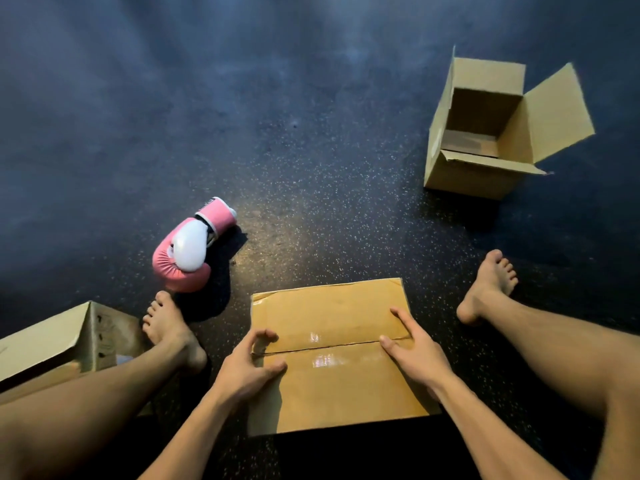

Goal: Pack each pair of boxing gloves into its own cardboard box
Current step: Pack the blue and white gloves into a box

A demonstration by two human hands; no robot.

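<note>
At the bottom centre of the frame, between the person's bare outstretched legs, a flat-topped brown cardboard box [332,317] sits on the dark speckled floor [311,168] with its two top flaps folded shut. The flaps meet in a seam [329,346] that runs left to right, with glossy patches beside it.

Both hands are on this lid. The left hand [247,367] rests at the left end of the seam with its fingers bent and thumb pressed to the near flap. Whether it pinches anything, I cannot tell. The right hand [415,351] lies released at the right end of the seam, its fingers straight and flat across both flaps.

In the lower left corner, partly behind the left leg, a second tan cardboard box [52,334] stands with a flap raised. The left foot [169,327] is just beside it. The right foot [485,289] is at the right of the frame.

Just beyond the left toes, at centre left, a single pink-and-white boxing glove [188,249] lies on the floor outside any box, cuff pointing away.

Farther off, in the upper right, a third brown cardboard box [464,174] stands upright with all its flaps open, well apart from the rest.
</note>
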